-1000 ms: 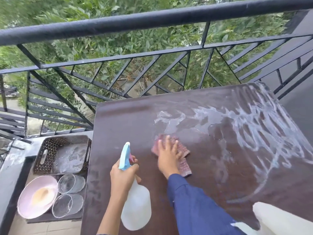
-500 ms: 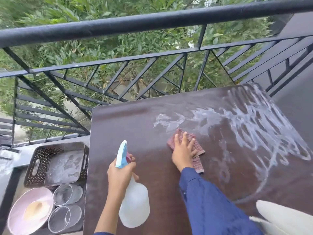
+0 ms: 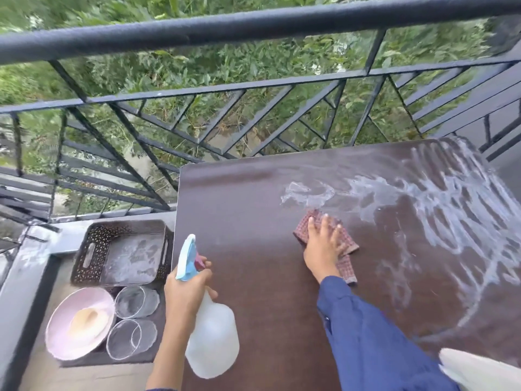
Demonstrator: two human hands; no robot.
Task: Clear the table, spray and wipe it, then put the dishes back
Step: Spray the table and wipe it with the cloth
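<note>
A dark brown table (image 3: 248, 210) fills the middle and right, with white foamy streaks across its right half. My right hand (image 3: 321, 246) presses flat, fingers spread, on a red checked cloth (image 3: 345, 251) near the table's middle. My left hand (image 3: 184, 292) grips the neck of a white spray bottle (image 3: 211, 340) with a light blue head, held above the table's near left edge. Left of the table, on a lower dark surface, lie a pink bowl (image 3: 80, 323), two clear glass dishes (image 3: 136, 301) (image 3: 131, 338) and a dark perforated tray (image 3: 121, 251).
A black metal railing (image 3: 253, 26) runs along the far side and bends around the right, with green bushes beyond. A white object (image 3: 479, 371) juts in at the bottom right corner over the table's near edge.
My right hand has pushed the cloth up and to the right, toward the foamy patch. The bottle stays in my left hand in much the same place.
</note>
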